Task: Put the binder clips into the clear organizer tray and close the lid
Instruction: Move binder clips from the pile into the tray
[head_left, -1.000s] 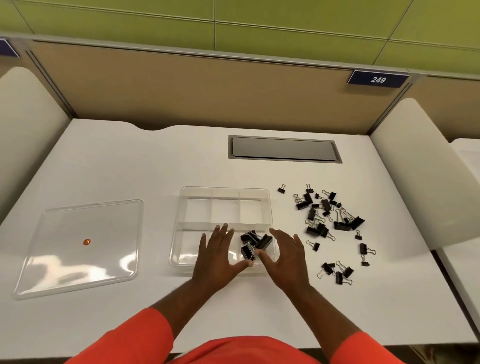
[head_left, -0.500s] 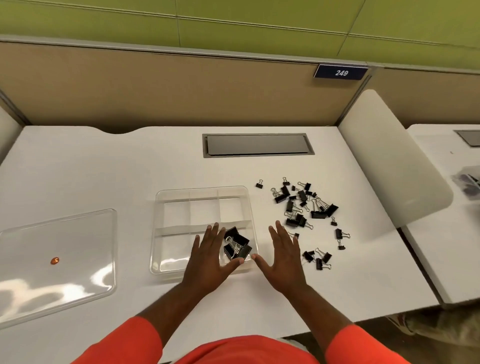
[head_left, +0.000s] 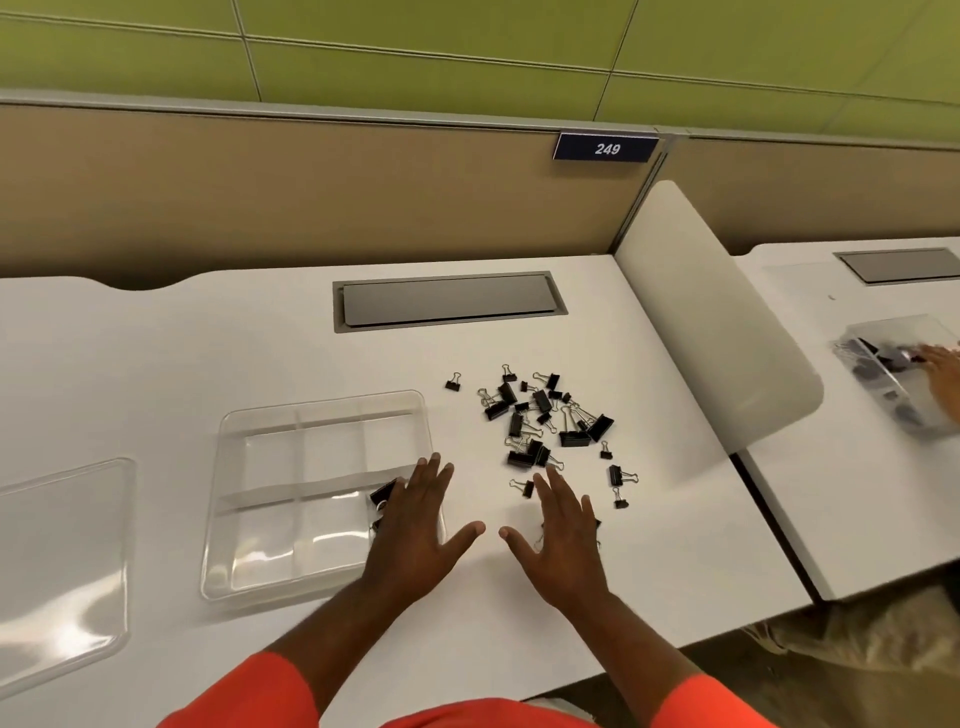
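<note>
Judging progress: early, most of the work left
Tray (head_left: 270, 441): clear, divided into compartments, lidless, on the white desk (head_left: 208, 338)
Clips in tray (head_left: 383, 491): only a few visible, in the near right compartment, partly hidden under the left hand; other compartments bare
Loose clips (head_left: 540, 415): large black scatter on the desk, to the right of the tray, well outside it
Nearest strays: one small clip (head_left: 523, 487) just beside the right fingertips, a few more partly hidden under the right hand
Left hand (head_left: 415, 525): flat, fingers spread, palm down over the tray's near right corner, gripping nothing
Right hand (head_left: 563, 525): flat, fingers spread, palm down at the pile's near edge, gripping nothing visible
Lid (head_left: 62, 561): clear, lying flat at far left, well apart from the tray
Left to do: gather the scattered pile into the tray, then fetch the lid and close it
</note>
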